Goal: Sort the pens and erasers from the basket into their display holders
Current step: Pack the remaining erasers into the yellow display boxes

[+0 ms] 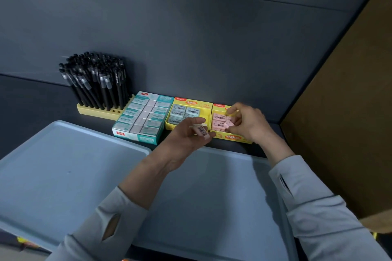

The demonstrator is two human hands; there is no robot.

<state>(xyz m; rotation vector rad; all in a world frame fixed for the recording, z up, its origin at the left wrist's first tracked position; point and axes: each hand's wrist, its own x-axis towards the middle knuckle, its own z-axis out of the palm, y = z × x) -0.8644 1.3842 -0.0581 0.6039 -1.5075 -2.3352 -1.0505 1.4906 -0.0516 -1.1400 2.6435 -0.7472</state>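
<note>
My left hand (186, 133) holds a pink eraser (202, 131) with a barcode label, just in front of the yellow boxes. My right hand (246, 122) pinches another pink eraser (228, 123) over the right yellow display box (231, 137), which holds pink erasers (218, 117). The middle yellow box (204, 112) holds grey-blue erasers (185, 111). A teal box (146, 139) further left is packed with white erasers. Black pens (97, 80) stand in a yellow holder (95, 111) at the far left.
A light blue tray-like basket (63, 171) lies under my forearms, with no items visible in it. The boxes sit on a dark shelf against a dark back wall (212, 38). A brown side panel (350, 112) closes the right side.
</note>
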